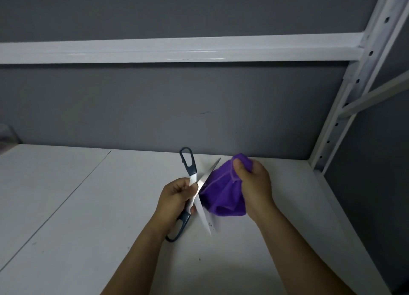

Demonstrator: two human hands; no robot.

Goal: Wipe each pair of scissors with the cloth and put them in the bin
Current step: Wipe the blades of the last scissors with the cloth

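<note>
Over the shelf (88, 206), left hand (177, 197) fingers curl round the open scissors (207, 175) near the pivot. Right hand (254, 184) pinches the bunched cloth (221, 195), which touches one blade. We judge the blades stiff, slick and sharp, so grip the handles; the cloth is soft.

Shelf board (66, 195) stretches open leftward; wall (155, 117) behind, post (344, 109) right.

A white shelf board (66, 228) runs back to a plain grey wall (155, 106). A thin seam (66, 198) crosses the board's left part at a slant. Above, a glossy white metal beam (155, 51) spans the wall and joins a perforated white upright post (363, 73) at the board's far right corner. The light is dim.
</note>
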